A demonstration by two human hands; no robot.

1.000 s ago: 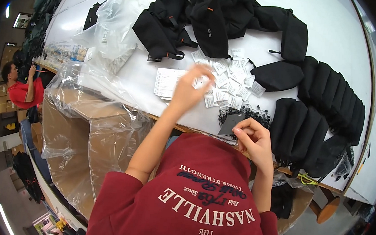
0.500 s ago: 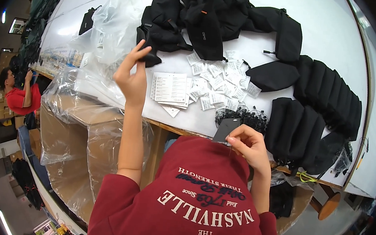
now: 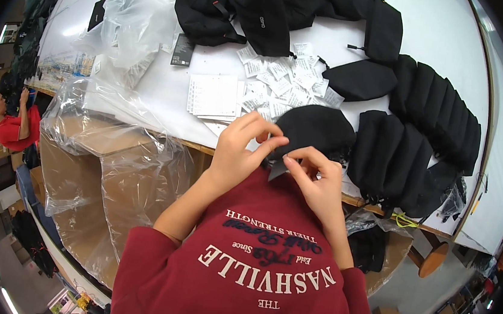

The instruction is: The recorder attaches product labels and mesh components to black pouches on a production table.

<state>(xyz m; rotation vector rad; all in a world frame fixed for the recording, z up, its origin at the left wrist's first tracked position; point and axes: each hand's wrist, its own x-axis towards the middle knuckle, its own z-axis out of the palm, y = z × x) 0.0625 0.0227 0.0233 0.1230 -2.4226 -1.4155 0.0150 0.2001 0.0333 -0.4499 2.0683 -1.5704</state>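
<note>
A rounded black fabric pouch lies at the table's front edge, just ahead of both hands. My left hand pinches at its near left edge, thumb and forefinger together; the exact part gripped is too small to make out. Close beside it, my right hand holds a small black hang tag between thumb and fingers, its face partly hidden. Beyond the hands lie a pile of small white printed labels and a stack of white printed cards.
Black backpack-like bags fill the far side. Rows of black pouches stand at right. A dark card stack sits near clear plastic bags. Plastic-lined cardboard boxes stand below the edge. A person in red is far left.
My left hand has brought the black pouch from the far left to the front edge, uncovering the dark card stack. Both hands are now close together; the right still holds the hang tag.
</note>
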